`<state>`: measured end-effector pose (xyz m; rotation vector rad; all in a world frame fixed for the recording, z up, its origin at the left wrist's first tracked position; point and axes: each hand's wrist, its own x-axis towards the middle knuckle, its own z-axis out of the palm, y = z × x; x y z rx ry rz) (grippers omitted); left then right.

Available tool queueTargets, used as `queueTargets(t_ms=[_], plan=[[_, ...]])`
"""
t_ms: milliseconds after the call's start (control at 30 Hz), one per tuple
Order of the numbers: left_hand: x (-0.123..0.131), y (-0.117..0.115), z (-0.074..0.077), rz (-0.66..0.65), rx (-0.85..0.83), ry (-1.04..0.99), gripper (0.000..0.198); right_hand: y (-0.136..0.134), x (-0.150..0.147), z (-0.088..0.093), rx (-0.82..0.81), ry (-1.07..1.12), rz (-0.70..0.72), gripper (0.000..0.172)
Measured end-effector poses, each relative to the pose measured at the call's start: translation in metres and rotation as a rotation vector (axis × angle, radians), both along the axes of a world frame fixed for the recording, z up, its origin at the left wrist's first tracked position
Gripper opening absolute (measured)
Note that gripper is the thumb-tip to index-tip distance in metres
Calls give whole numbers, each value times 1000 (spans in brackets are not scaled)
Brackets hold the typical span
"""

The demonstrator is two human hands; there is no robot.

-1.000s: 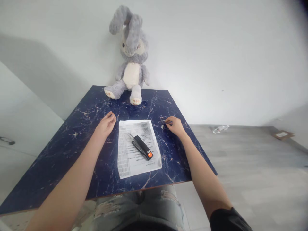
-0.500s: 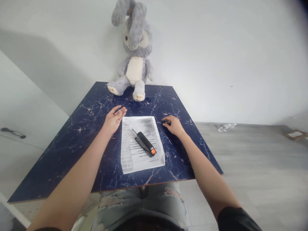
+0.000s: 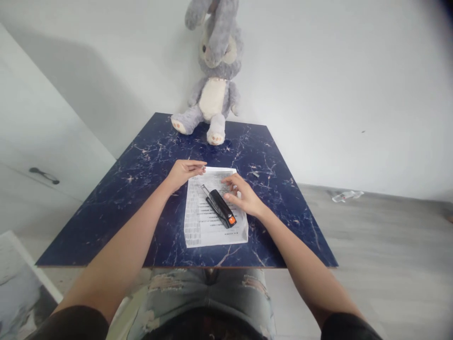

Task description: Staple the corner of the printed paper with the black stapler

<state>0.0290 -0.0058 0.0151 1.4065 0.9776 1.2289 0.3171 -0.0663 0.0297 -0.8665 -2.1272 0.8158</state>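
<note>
My left hand (image 3: 186,174) is at the far left corner of a printed paper sheet (image 3: 193,226), fingertips pinched on a tiny greyish piece (image 3: 204,166) that looks like a strip of staples, mostly hidden. On the sheet lies a black stapler (image 3: 221,208) with an orange end, tilted, its metal inner rod sticking out at the far end. My right hand (image 3: 244,194) hovers at the sheet's right side, beside the stapler, fingers curved and apart with nothing visible in them. A small light-coloured piece (image 3: 255,174) lies on the table beyond the right hand.
The dark blue marbled table (image 3: 166,252) holds everything. A grey plush rabbit (image 3: 213,97) sits at its far edge against the white wall. A white cabinet with a dark handle (image 3: 44,175) stands at left. A clear plastic item (image 3: 347,196) lies on the floor at right.
My right hand has left the small piece on the table and moved left over the sheet, its fingers opening. The left hand has turned over and moved to the sheet's far edge. The view has shifted.
</note>
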Motion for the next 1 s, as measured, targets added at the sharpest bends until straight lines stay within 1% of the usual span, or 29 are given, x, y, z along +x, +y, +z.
queueTargets(t_ms=[67, 100, 200, 267, 333, 400, 533, 767, 1000], plan=[[-1, -2, 10, -68, 23, 165, 49, -7, -10, -1, -53, -67, 69, 54], [-1, -3, 15, -110, 43, 253, 44, -8, -12, -3, -70, -89, 87, 55], [0, -7, 25, -270, 127, 472, 28, -9, -15, -6, -106, -103, 141, 50], [-1, -10, 25, -380, 181, 538, 22, -8, -14, -7, -112, -97, 167, 48], [-2, -12, 20, -460, 214, 524, 20, -9, -15, -6, -118, -93, 168, 46], [-4, -12, 12, -507, 227, 486, 20, -9, -15, -5, -126, -92, 160, 44], [-4, -9, 1, -516, 248, 447, 19, -10, -16, -3, -123, -107, 176, 42], [-4, -8, 1, -516, 198, 376, 21, -12, -16, 0, -118, -137, 185, 38], [-7, -8, 1, -577, 196, 376, 22, -13, -16, 4, -144, -139, 189, 38]])
